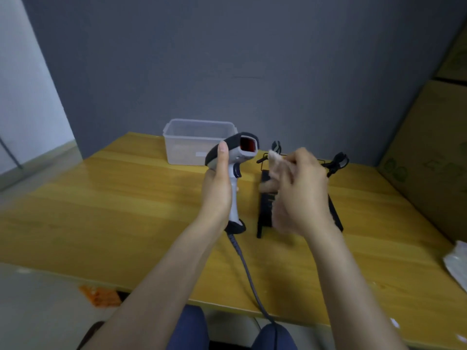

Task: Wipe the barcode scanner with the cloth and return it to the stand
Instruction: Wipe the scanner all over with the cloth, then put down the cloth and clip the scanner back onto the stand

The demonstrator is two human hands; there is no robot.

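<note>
My left hand [219,188] grips the white handle of the barcode scanner [237,157], holding it upright above the table, its red window facing right. Its grey cable [249,274] trails down over the table's front edge. My right hand [300,190], blurred by motion, holds a small pale cloth [274,157] just right of the scanner's window, not clearly touching it. The black stand [264,210] sits on the table behind my right hand and is mostly hidden by it; its black clamps [338,161] stick up at the back.
A clear plastic box [187,142] stands at the back of the yellow wooden table [101,210]. Cardboard boxes [429,160] line the right side. A white plastic wrapper [457,263] lies at the right edge. A grey wall rises behind.
</note>
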